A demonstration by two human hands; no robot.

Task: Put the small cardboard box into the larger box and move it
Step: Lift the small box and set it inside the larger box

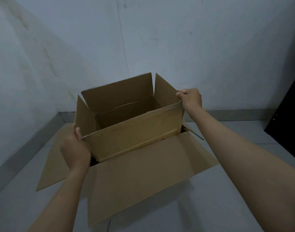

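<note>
The small cardboard box (133, 138) is open, its flaps standing up, and its bottom sits inside the opening of the larger box (143, 178), which rests on the floor with flaps spread outward. My left hand (74, 148) grips the small box's near-left corner. My right hand (191, 99) pinches its upper right corner at the flap. The small box is tilted slightly, right side higher. Most of the larger box's inside is hidden beneath it.
A pale wall (143, 39) with a grey skirting strip (26, 148) runs close behind and to the left of the boxes. A dark panel (289, 111) stands at the right edge. Grey floor (210, 206) lies to the right and front.
</note>
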